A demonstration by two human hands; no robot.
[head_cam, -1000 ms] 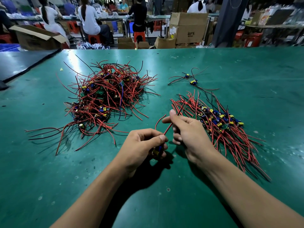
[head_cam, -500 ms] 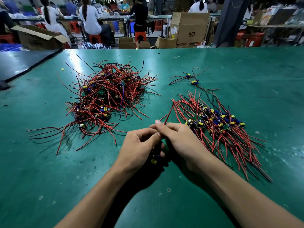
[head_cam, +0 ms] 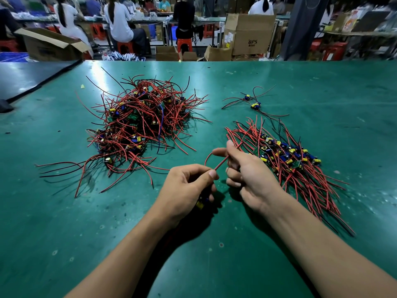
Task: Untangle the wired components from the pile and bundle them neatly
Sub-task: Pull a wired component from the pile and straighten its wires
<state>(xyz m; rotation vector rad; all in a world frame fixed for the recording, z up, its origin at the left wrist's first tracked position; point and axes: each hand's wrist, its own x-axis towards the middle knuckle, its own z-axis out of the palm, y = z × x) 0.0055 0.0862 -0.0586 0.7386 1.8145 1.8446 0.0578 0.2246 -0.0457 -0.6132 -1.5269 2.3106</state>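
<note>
The left hand point(head_cam: 189, 186) is curled into a fist, and most of what it holds is hidden inside. Only a bit of a small part point(head_cam: 200, 203) peeps out under the fingers, yellow and blue. The thumb and first finger of this hand pinch a thin red wire point(head_cam: 221, 164). The wire runs up to the right hand point(head_cam: 251, 175), which pinches it between thumb and first finger. The other three fingers there are curled in, and I cannot see anything in them. A loop of the wire bends round by the fingertip, but its end is hard to find.

Both hands are over the near middle of the table point(head_cam: 300, 82), which is smooth, green and a bit shiny, with scuffs and spots.

On the left lies one messy pile point(head_cam: 139, 123) of thin, bendy red and black wires, all crossed over each other (too many to count). Small yellow and blue parts and green boards are half buried in it. On the right lies one neater bunch point(head_cam: 290, 164), with its wires lined up side by side and its parts in a row. Behind the bunch sit two loose parts point(head_cam: 252, 102), near each other, with wires sticking out.

Far back are brown cardboard boxes point(head_cam: 249, 33) and blurry people sitting.
</note>
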